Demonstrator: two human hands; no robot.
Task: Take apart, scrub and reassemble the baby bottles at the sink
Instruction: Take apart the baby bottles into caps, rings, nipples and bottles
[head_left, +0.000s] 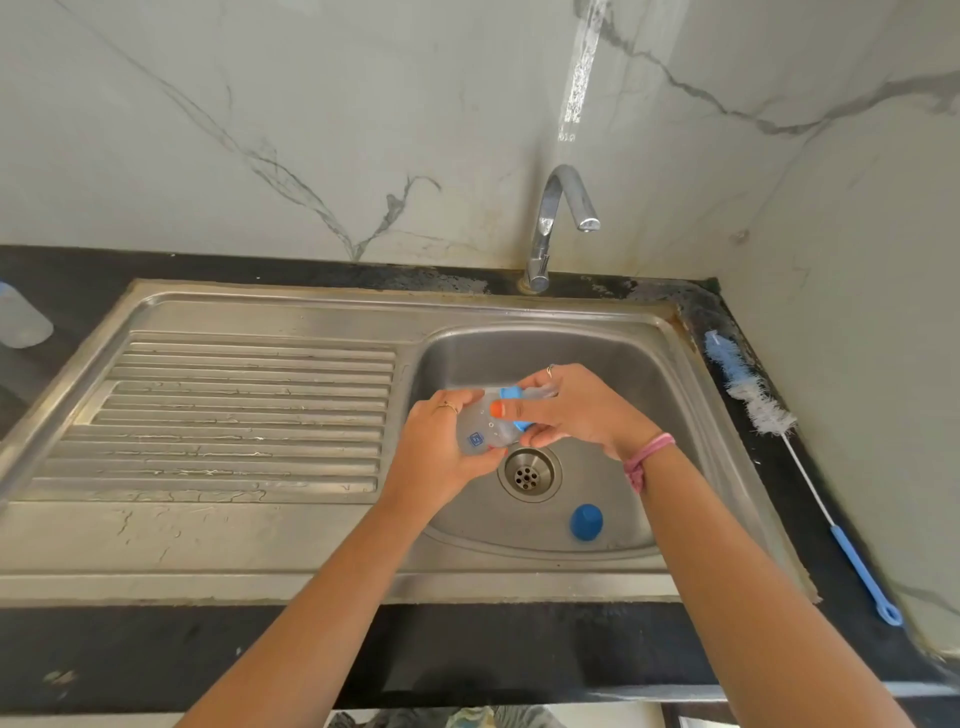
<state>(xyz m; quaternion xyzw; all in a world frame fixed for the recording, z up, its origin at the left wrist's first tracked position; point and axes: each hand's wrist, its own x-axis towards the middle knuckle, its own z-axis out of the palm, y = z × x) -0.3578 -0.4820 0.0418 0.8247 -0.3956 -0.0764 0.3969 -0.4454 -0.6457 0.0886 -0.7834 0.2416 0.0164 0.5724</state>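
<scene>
"Which step was she on?"

"Taking apart, I'd say; her left hand (447, 447) gripped the bottle (480, 428) over the sink (613, 358), above the drain (529, 474); her right hand (574, 410) had its fingers curled round the blue collar (511, 393) and teat; a blue cap (586, 521) lay in the basin."

"And next?"

"Probably twisting the collar free, then fetching the brush (748, 397) from the counter; the tap (558, 223) was dry."

"Any writing?"

"A small blue square mark on the bottle; too small to read."
</scene>
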